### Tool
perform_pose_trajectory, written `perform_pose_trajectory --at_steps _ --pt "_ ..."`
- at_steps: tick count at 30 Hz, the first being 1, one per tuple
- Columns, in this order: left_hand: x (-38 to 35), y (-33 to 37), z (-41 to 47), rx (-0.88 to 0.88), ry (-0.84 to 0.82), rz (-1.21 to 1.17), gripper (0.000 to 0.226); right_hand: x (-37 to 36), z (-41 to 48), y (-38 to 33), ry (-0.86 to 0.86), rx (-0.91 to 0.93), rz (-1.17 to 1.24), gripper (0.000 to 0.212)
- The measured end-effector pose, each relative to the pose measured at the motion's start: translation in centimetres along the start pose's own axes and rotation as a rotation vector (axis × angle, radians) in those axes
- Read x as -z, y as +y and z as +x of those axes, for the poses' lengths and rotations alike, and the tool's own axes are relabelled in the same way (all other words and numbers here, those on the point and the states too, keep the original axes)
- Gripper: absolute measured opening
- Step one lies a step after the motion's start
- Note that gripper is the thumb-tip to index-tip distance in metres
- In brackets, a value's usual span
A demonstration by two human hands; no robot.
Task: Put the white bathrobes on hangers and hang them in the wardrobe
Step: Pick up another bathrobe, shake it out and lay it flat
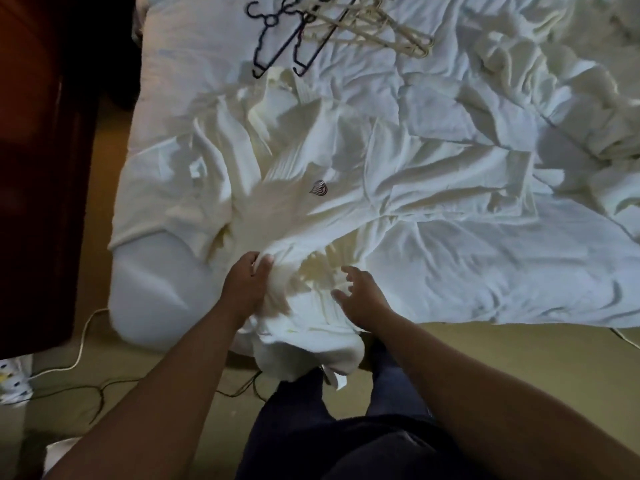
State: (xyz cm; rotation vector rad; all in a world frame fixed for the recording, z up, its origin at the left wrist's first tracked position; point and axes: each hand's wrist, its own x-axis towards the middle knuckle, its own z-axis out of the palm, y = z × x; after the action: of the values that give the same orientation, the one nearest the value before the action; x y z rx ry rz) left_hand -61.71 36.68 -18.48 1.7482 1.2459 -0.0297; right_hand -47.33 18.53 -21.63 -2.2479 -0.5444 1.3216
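Dim, warm light; soft overall blur, wide-angle bending at edges, dark corners.

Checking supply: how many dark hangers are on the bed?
2 dark hangers at the bed's far end, the second crossing the first, left of the cream hangers; others may be hidden.

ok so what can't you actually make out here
head view only:
hangers: cut off by the top edge, tangled, count unclear
left hand: fingertips buried in bathrobe folds
dark furniture: cropped at left edge; wardrobe or not, unclear
white heap: blends into the sheet, cut by right edge
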Motion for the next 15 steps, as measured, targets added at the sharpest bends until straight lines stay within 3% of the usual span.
perform_pose_trajectory --at_steps 3,7,9,12,15 --pt "0.2 -0.4 0.2 -0.041 -0.041 0.032 0.031 -2.6 2.5 -3.3 0.094 0.027 0.211 0.066" --pt "1.2 -0.9 0.6 -0.098 -0.013 0.096 0.025 -4.6 3.4 -4.5 0.174 -0.038 0.417 0.039" --pt "2.5 -1.4 1.2 -0.094 0.005 0.111 0.025 -5.0 2.6 -3.4 0.093 -0.135 0.445 0.038" --pt "4.1 -1.7 1.7 -0.017 0.027 0.123 0.030 -3.8 -0.7 -0.5 -0.126 -0.216 0.280 0.035" --pt "3.1 -0.8 1.4 0.010 -0.010 0.107 0.027 1.8 -5.1 3.3 -0.167 -0.214 0.233 0.036"
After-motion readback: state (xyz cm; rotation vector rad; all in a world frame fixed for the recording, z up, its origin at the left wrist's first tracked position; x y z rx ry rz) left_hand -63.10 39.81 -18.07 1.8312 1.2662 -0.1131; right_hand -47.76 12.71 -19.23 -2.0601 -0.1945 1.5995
